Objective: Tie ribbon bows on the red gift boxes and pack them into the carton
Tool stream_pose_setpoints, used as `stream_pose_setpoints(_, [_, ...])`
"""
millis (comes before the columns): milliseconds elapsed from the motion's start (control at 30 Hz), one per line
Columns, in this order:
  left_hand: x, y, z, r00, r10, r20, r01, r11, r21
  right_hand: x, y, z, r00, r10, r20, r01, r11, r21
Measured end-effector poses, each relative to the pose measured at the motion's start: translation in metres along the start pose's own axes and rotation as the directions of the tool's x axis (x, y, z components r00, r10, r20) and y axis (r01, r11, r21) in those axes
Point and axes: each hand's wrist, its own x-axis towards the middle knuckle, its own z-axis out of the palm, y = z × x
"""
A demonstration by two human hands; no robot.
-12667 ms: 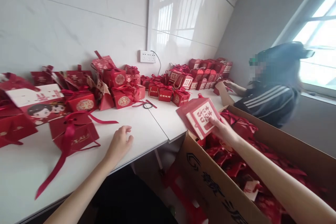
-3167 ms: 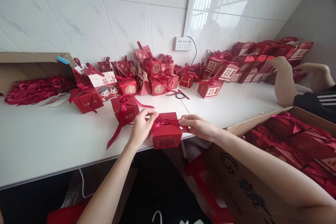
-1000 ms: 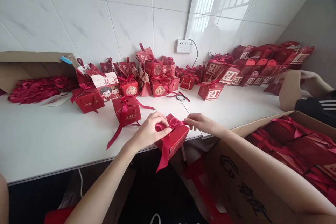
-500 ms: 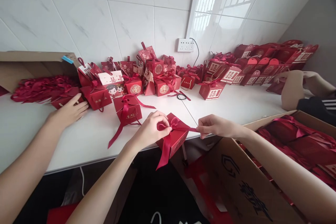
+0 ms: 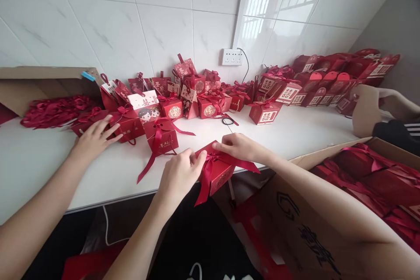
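Note:
A red gift box [image 5: 220,178] sits at the table's front edge, its corner jutting past it. A dark red satin ribbon [image 5: 206,183] is tied in a bow on its top, one tail hanging down the front and another trailing to the right. My left hand [image 5: 182,173] is closed at the bow's left side, thumb and forefinger on the ribbon. From the right, my right hand [image 5: 241,146] is closed too, its thumb tip on the bow's right side; the fingers behind are partly hidden. Left of my hands stands another red box [image 5: 162,138] with loose ribbon tails.
A co-worker's hand [image 5: 95,138] rests on red boxes at left; another person's arm [image 5: 364,109] is at far right. Several finished-looking boxes [image 5: 208,109] line the wall. A cardboard carton [image 5: 295,223] full of red boxes stands at right. A ribbon heap [image 5: 59,109] lies left.
My right hand has let go of the stretched right tail and moved left onto the bow. My left hand has shifted slightly left. The co-worker's left-side hand has moved right, fingers spread.

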Motion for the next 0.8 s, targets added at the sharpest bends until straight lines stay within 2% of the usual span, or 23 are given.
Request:
stream_pose_setpoints(233, [-0.001, -0.005, 0.005, 0.998, -0.059, 0.005, 0.058, 0.963, -0.264, -0.002, 0.013, 0.013, 0.998, 0.038, 0.048, -0.05, 0.953, 0.298])
stream_pose_setpoints(333, [0.002, -0.004, 0.003, 0.999, -0.038, 0.015, 0.04, 0.972, -0.231, -0.006, 0.011, 0.015, 0.999, 0.054, 0.008, -0.053, 0.947, 0.318])
stream_pose_setpoints(467, [0.008, -0.001, 0.003, 0.999, -0.021, -0.027, 0.017, 0.991, -0.135, -0.004, 0.005, 0.016, 0.99, 0.14, -0.019, -0.13, 0.955, 0.267])
stream_pose_setpoints(567, [0.009, -0.006, 0.009, 0.998, -0.011, -0.064, 0.002, 0.991, -0.131, -0.003, 0.008, 0.018, 0.996, 0.089, -0.003, -0.083, 0.942, 0.326])
stream_pose_setpoints(667, [0.008, -0.016, 0.018, 0.989, -0.006, -0.145, -0.018, 0.986, -0.165, -0.005, 0.014, 0.021, 0.997, 0.071, 0.04, -0.082, 0.862, 0.501])
stream_pose_setpoints(800, [0.007, -0.025, 0.029, 0.979, -0.018, -0.205, -0.018, 0.985, -0.169, -0.008, 0.018, 0.024, 0.989, 0.133, 0.071, -0.147, 0.748, 0.647])
